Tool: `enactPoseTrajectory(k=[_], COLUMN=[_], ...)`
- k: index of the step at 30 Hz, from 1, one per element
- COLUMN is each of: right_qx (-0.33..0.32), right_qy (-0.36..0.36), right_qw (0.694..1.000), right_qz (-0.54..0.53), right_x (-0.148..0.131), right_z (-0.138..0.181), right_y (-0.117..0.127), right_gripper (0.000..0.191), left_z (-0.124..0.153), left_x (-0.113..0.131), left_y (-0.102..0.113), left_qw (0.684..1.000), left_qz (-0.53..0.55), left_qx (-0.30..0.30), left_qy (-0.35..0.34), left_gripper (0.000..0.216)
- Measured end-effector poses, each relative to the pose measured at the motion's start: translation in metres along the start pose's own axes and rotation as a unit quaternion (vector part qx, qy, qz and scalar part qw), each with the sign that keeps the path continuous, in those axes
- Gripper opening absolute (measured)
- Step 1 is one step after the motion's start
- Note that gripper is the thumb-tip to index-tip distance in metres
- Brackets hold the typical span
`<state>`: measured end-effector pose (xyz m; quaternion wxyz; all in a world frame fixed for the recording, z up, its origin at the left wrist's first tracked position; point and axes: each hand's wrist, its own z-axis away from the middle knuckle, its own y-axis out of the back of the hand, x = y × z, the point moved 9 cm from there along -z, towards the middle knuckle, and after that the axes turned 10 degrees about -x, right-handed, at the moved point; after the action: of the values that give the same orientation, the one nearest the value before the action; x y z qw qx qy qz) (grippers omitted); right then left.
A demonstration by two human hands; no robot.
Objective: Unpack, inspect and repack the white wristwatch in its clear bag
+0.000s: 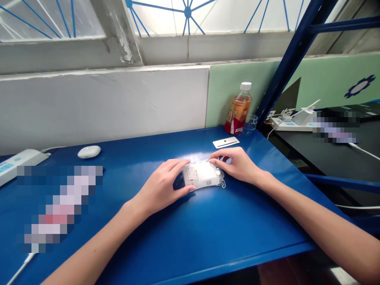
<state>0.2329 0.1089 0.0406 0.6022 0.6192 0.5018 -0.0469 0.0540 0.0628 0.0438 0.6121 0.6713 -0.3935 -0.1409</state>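
A small clear plastic pouch [202, 175] with printed text and something white inside lies on the blue table in front of me. A short bead chain [223, 183] hangs from its right end. My left hand [160, 184] grips the pouch by its left end, thumb at the near edge and fingers at the far edge. At the far right corner, my right hand [239, 165] pinches the pouch's rim between thumb and forefinger. Just beyond the right hand lies a flat white card [226, 142] with a dark slot and a dot.
A drink bottle [238, 111] and a clear cup [251, 122] stand at the back right, beside a blue metal post [289, 59]. Leftward are a white earbud case [89, 152], a white power strip [22, 163] and a blurred-out, phone-like object [63, 208] with a cable.
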Motion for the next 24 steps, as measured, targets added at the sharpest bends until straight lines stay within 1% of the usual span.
enactPoseTrajectory(k=[3, 6, 10, 12, 14, 18, 21, 24], right_qx=[-0.009, -0.028, -0.043, -0.079, -0.151, -0.195, -0.207, -0.21], right_qy=[0.008, 0.016, 0.045, 0.072, 0.104, 0.08, 0.07, 0.07], right_qw=[0.997, 0.991, 0.981, 0.974, 0.96, 0.951, 0.948, 0.943], right_qz=[0.075, 0.132, 0.183, 0.198, 0.211, 0.225, 0.232, 0.247], right_x=[0.0, -0.003, -0.013, -0.02, -0.027, -0.027, -0.025, -0.022], right_z=[0.0, 0.001, 0.002, 0.003, 0.008, 0.012, 0.011, 0.009], right_y=[-0.007, -0.013, -0.011, -0.01, -0.017, -0.017, -0.02, -0.022], right_gripper=[0.017, 0.019, 0.023, 0.026, 0.029, 0.061, 0.063, 0.065], left_z=[-0.002, -0.003, -0.003, -0.002, -0.002, -0.002, -0.001, -0.001], left_x=[0.001, 0.001, -0.001, -0.003, -0.004, -0.005, -0.006, -0.007], left_y=[-0.005, -0.009, -0.012, -0.013, -0.013, -0.012, -0.012, -0.014], left_qw=[0.999, 0.998, 0.996, 0.995, 0.995, 0.995, 0.995, 0.994], left_qz=[-0.006, -0.002, -0.001, -0.001, 0.0, -0.002, 0.0, 0.001], left_qx=[-0.037, -0.07, -0.093, -0.1, -0.103, -0.1, -0.103, -0.109], left_qy=[-0.004, -0.001, 0.004, 0.006, 0.007, 0.004, 0.004, 0.003], left_gripper=[0.067, 0.064, 0.061, 0.06, 0.059, 0.059, 0.059, 0.065])
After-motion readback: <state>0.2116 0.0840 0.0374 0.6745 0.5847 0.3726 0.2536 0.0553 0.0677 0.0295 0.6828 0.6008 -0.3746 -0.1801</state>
